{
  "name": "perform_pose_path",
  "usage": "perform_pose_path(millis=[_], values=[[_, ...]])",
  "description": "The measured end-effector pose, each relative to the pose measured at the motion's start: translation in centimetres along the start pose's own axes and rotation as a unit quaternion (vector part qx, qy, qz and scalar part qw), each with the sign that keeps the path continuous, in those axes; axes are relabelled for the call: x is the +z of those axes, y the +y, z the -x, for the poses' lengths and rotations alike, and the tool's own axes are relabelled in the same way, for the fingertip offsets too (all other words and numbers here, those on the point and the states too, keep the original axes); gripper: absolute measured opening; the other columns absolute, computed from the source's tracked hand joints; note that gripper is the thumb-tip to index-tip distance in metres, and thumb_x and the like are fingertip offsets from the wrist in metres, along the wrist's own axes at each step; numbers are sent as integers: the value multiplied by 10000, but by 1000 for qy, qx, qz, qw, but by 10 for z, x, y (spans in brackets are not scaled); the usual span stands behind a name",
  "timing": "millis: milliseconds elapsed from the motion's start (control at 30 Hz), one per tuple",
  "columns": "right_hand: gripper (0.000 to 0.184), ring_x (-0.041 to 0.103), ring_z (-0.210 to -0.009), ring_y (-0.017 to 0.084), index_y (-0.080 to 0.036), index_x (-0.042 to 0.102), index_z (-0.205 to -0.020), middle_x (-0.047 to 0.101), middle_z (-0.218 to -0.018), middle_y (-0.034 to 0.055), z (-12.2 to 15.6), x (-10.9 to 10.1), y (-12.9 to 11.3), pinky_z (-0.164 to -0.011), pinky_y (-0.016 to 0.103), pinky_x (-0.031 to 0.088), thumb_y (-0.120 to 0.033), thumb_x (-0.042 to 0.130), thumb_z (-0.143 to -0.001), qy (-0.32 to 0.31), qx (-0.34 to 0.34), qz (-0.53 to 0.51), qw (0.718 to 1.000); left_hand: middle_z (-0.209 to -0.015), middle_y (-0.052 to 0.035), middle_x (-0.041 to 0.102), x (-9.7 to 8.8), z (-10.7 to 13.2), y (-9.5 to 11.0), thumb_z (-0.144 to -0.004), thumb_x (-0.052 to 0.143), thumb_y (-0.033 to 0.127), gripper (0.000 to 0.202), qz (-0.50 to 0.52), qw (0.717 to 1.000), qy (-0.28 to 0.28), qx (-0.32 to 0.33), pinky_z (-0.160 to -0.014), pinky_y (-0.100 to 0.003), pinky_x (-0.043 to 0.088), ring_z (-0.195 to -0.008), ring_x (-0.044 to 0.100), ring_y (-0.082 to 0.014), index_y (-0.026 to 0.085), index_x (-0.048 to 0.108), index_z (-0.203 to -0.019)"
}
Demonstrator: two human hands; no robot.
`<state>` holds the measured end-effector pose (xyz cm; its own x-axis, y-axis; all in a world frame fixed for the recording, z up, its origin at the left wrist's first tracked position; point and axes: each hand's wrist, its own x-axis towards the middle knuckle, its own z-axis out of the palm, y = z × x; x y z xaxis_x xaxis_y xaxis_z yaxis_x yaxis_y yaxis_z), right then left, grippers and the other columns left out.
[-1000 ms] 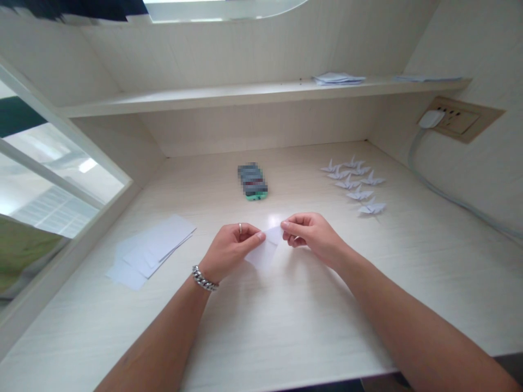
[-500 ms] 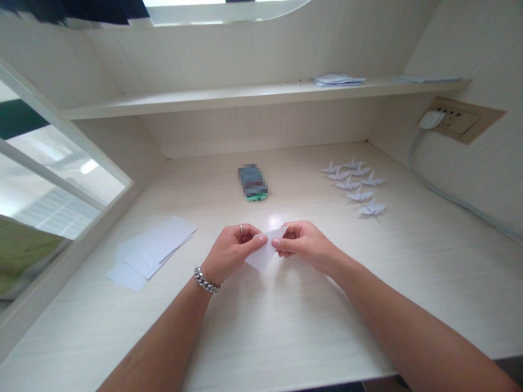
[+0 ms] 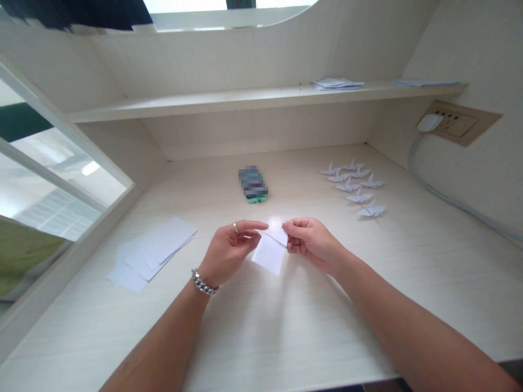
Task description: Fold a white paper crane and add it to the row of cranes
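Observation:
A small piece of folded white paper (image 3: 269,254) hangs tilted above the desk, with a fold line across its upper part. My right hand (image 3: 309,239) pinches its upper right corner between thumb and fingers. At the paper's left edge is my left hand (image 3: 235,245), its index finger stretched out along the top and its thumb apart from that finger. Whether the left fingertips touch the paper is hard to see. Several folded paper cranes (image 3: 371,211) stand on the desk beyond my right hand.
Loose white sheets (image 3: 159,245) lie overlapping at the left. A blurred-out phone-like object with a green edge (image 3: 256,199) rests behind my hands. More paper (image 3: 337,83) sits on the shelf (image 3: 204,103). A plugged-in cable (image 3: 441,193) runs down the right wall from a socket (image 3: 461,126).
My left thumb has let go of the paper and the left fingers have opened. The paper has turned and shifted slightly right, held in my right hand.

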<state>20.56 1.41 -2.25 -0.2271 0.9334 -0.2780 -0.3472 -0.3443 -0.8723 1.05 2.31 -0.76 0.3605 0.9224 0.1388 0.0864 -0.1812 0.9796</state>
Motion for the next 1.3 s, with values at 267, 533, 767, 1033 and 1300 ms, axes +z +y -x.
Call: perform_pose_path(millis=[267, 533, 767, 1033, 1300], values=[[171, 603, -660, 114, -147, 686, -792, 675, -767, 45, -1, 1, 5, -545, 203, 422, -280, 709, -687, -8, 0, 70, 998, -715, -53, 726, 6, -1, 3, -718, 746, 253, 137, 17, 999, 35, -39, -650, -259, 518, -653, 652, -146, 129, 702, -759], [240, 624, -682, 141, -138, 690, -875, 699, -774, 46, 1, 6, 10, -662, 275, 481, -257, 725, -670, -42, -68, 99, 992, -664, -31, 700, 4, -5, 3, -662, 773, 250, 181, 21, 993, 47, -103, -557, -220, 454, -593, 605, -118, 117, 688, -749], [225, 627, -637, 139, -130, 675, -848, 684, -724, 45, 1, 4, 9, -595, 259, 488, -294, 722, -701, -26, -75, 172, 982, -654, -36, 694, 3, -5, 3, -673, 769, 259, 200, 1, 994, 47, -98, -535, -217, 450, -572, 576, -107, 104, 715, -787], [297, 635, -607, 131, -124, 690, -787, 679, -646, 39, 3, 0, -1, -597, 253, 500, -393, 751, -678, -19, -65, 162, 985, -645, -23, 687, -2, -3, 3, -654, 775, 224, 181, 25, 992, 22, -125, -519, -207, 449, -548, 560, -92, 113, 728, -787], [343, 652, -635, 131, -118, 741, -868, 706, -681, 57, 2, -5, -1, -630, 257, 514, -425, 732, -715, -69, -58, 151, 984, -647, -21, 682, -2, -3, 4, -652, 776, 214, 167, 39, 988, 33, -143, -519, -208, 453, -557, 566, -95, 120, 734, -784]])
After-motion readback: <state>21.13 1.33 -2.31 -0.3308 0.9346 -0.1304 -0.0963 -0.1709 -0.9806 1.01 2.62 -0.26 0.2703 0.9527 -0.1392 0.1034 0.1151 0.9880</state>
